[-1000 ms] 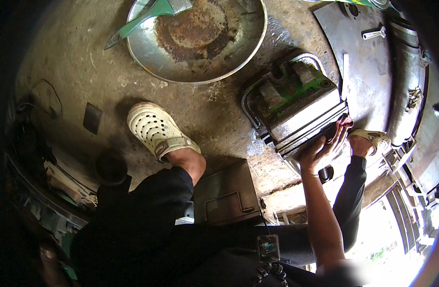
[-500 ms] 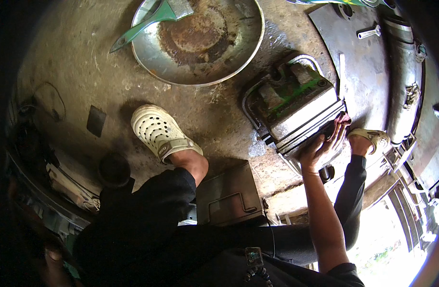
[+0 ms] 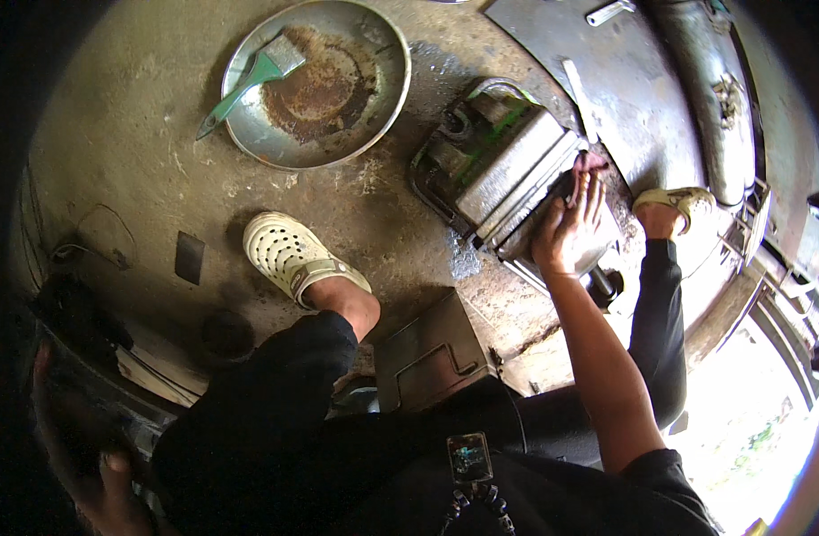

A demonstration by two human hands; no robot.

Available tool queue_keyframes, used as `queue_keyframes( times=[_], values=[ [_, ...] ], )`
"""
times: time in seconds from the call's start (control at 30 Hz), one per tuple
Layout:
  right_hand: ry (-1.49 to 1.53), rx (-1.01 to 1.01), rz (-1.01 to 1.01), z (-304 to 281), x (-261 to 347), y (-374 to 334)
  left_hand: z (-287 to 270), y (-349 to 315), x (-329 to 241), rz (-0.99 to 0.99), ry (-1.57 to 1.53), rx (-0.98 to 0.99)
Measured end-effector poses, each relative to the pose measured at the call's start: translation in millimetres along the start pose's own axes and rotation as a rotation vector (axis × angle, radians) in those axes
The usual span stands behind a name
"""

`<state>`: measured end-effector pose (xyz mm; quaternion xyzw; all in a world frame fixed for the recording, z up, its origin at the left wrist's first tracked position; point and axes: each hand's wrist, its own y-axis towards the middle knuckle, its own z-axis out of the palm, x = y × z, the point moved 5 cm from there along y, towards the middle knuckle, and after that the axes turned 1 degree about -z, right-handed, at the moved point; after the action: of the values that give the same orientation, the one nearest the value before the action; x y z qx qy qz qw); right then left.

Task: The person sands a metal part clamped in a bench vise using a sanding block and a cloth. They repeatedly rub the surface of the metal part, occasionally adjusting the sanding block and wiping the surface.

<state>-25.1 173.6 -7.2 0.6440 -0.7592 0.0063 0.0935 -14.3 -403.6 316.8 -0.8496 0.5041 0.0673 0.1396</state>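
A: Head view — status of the right hand [image 3: 566, 228]?

B: Fingers spread, palm pressed flat on a dark reddish rag [image 3: 586, 170] at the near edge of the greasy metal machine part [image 3: 508, 170]. The part sits on the concrete floor [image 3: 142, 152], just in front of the person and between the two feet.

A: Change against the frames a second ago?

B: The hand has shifted slightly up onto the part's edge, and the view has tilted — the part now lies nearer the centre. The part itself has not moved. Judged from this, wiping of that edge is under way, not finished.

A: Left hand [image 3: 106, 491]?

B: Low at the dark left margin, near a dim cluttered pile. Whether it grips anything cannot be determined.

A: Surroundings?

B: A round metal pan [image 3: 378, 98] with rusty residue lies well apart on the floor, with a green-handled brush [image 3: 249, 80] resting in it. A cream clog [image 3: 289, 255] is on the left foot.
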Motion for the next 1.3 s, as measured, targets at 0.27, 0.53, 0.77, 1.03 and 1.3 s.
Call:
queue_keyframes(
  times=[0.27,0.53,0.77,1.03,1.3],
  values=[
    [0.034,-0.029,0.016,-13.9,11.0,-17.7,-4.6,-34.7,-104.5,0.503,-0.045,0.082],
    [0.006,0.518,-0.426,-63.3,-34.5,-149.7,6.5,-62.1,-184.6,0.617,-0.228,0.026],
    [0.584,0.121,0.269,-104.2,-102.5,-141.5,32.5,-68.2,-224.8,0.679,-0.247,0.111],
    [0.328,0.171,0.107,-71.1,-29.8,-95.5,43.2,-67.2,-231.6,0.689,-0.148,0.098],
    [0.133,0.234,-0.217,-39.8,-25.3,-25.7,73.4,-51.5,-240.6,0.589,-0.055,0.181]
  ],
)
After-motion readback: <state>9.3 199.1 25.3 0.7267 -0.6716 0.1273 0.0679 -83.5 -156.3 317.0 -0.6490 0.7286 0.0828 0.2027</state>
